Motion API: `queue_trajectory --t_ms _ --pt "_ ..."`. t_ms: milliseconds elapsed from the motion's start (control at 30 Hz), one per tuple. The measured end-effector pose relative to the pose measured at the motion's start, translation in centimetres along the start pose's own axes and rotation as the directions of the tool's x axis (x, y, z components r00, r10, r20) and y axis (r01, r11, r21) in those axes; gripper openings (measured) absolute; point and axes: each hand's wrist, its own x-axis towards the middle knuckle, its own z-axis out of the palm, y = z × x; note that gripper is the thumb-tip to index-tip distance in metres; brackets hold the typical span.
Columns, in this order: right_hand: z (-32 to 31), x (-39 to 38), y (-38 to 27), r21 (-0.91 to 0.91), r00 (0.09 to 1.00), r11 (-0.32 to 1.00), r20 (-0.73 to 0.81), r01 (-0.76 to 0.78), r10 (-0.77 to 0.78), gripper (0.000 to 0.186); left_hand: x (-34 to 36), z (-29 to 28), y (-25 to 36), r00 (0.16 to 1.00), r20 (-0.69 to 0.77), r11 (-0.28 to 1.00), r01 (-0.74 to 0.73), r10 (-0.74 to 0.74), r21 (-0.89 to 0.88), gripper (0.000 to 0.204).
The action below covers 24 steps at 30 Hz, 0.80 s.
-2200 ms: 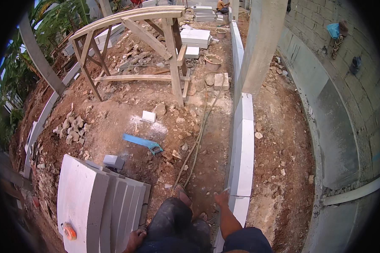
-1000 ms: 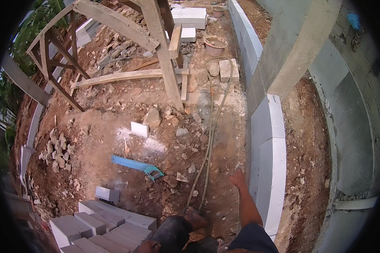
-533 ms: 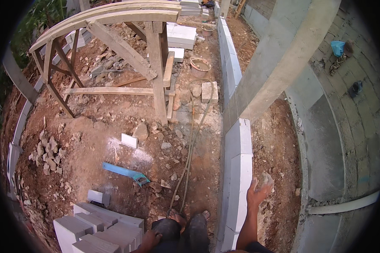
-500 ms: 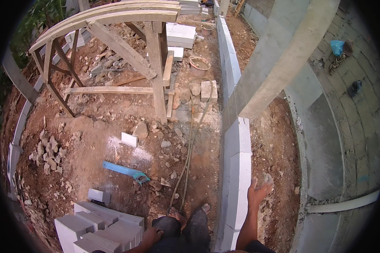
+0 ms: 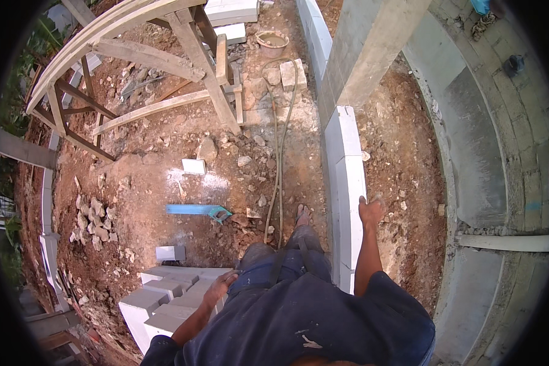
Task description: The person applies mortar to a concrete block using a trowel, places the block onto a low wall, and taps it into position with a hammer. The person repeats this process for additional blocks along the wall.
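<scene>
My right hand [image 5: 371, 210] is beside the low wall of white blocks [image 5: 349, 165], its thumb at the wall's right edge and its fingers apart. It holds nothing. My left hand [image 5: 219, 288] hangs by my left thigh, above the near side of a stack of white blocks [image 5: 165, 293]. Its fingers look loosely bent, and nothing shows in them. Ahead on the dirt lies a handsaw [image 5: 192, 209] with a blue blade and teal handle. Beyond it is a small white block piece [image 5: 194, 166], with white dust around it. Another white piece [image 5: 171, 253] lies near the stack.
A wooden trestle frame [image 5: 146, 55] stands ahead left. A hose [image 5: 279, 152] runs along the ground near my feet. A bucket of grey mix [image 5: 271, 41] and a pale block [image 5: 293, 74] are farther ahead. A concrete column [image 5: 372, 55] rises from the wall line; rubble [image 5: 93, 221] lies left.
My view has tilted down, so my torso shows and the ground things sit elsewhere in the picture. My right hand has come to the wall's edge; my left stays near my thigh.
</scene>
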Motion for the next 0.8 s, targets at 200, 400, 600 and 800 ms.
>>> queue_trajectory --t_ms 200,400,600,800 --pt "4.1 6.4 3.2 0.061 0.994 0.998 0.109 -0.012 0.005 0.074 3.1 -0.2 1.0 0.985 -0.086 0.978 0.163 -0.152 0.129 0.046" --pt "9.4 11.7 10.0 0.356 0.909 0.932 0.406 -0.064 -0.093 0.068 8.1 2.0 -2.2 0.924 -0.178 0.917 0.367 -0.340 0.155 0.041" --pt "-3.1 8.7 -2.0 0.132 0.958 0.985 0.246 0.114 -0.144 0.044 10.5 4.3 2.3 0.919 -0.194 0.939 0.341 -0.344 -0.048 0.039" --pt "-1.7 15.9 -6.9 0.496 0.901 0.807 0.105 0.320 -0.421 0.034 13.5 4.7 7.5 0.914 -0.387 0.985 0.064 -0.123 -0.162 0.039"
